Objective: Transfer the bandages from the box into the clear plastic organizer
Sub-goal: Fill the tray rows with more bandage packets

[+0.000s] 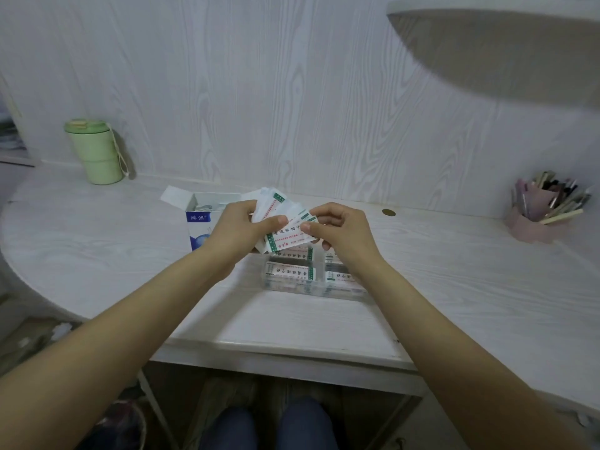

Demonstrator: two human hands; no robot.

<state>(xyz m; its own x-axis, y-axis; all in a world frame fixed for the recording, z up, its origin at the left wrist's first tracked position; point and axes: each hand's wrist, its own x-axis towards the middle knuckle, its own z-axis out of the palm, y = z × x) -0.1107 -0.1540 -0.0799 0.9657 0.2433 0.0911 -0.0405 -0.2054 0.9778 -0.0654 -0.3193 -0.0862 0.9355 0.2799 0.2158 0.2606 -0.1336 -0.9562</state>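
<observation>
My left hand (242, 227) grips a fanned stack of bandages (276, 219) above the clear organizer (311, 274); my right hand (337, 230) pinches the front bandage. Some already fill compartments. Open blue box (203, 222) stands just left.

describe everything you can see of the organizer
The organizer is a clear plastic tray lying flat on the white table, right of the box. Dividers split it into compartments, and at least four hold white bandages with green ends. Both hands hover over its far side, hiding part.
</observation>
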